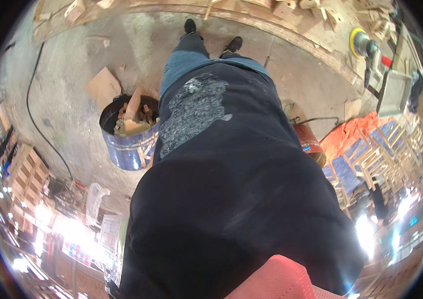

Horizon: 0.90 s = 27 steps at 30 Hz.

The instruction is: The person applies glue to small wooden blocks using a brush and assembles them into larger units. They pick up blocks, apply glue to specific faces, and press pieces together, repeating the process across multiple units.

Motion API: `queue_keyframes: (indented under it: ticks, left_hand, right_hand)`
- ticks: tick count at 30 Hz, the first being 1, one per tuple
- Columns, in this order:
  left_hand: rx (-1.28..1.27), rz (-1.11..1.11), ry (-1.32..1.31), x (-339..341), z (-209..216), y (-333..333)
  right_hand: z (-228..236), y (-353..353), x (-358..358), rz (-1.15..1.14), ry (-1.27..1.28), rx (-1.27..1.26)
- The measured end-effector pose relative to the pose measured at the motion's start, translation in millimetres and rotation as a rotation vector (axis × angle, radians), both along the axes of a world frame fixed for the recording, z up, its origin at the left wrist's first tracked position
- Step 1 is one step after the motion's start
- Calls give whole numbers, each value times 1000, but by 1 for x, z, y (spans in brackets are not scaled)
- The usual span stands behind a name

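Observation:
Neither my left hand nor my right hand shows in the head view. Down the middle runs my dark top (236,164), with a pale dusty patch over its left side. Pinkish-red mesh cloth (281,279) covers the lower edge; whether a hand touches it cannot be seen. Left of my legs stands a blue metal drum (127,152) holding wood offcuts (134,117). Ahead of my feet, a wooden bench edge (266,27) curves across, with several cut wooden blocks (283,9) on it.
A power sander with a yellow-rimmed pad (357,43) lies at upper right, near a grey tray (394,93). Orange cloth (351,132), a red bucket (308,139) and wooden frames (386,154) stand right. A black cable (33,112) crosses the floor at left, near stacked wood (27,172).

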<state>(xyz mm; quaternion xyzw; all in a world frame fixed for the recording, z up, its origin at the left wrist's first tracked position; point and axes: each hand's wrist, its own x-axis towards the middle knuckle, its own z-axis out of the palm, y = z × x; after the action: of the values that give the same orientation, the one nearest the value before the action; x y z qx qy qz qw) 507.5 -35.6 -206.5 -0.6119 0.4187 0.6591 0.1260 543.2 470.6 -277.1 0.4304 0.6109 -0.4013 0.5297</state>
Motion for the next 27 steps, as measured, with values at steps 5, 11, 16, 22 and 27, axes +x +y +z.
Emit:
queue_keyframes:
  ticks: [5,11,16,22,27]
  left_hand:
    - [31,-92,49,1,5,-12]
    - [98,-336,92,-40,2,-39]
    - [126,-487,111,-65,3,-48]
    - [146,-589,147,-80,2,-54]
    - [147,-645,196,-82,-1,-54]
  right_hand:
    - [94,45,0,-350,-309,-283]
    - [169,87,-51,-530,121,-282]
    - [161,57,-104,-361,658,-164]
    - [140,36,-130,-692,975,-559]
    - [141,8,-153,-814,976,-544]
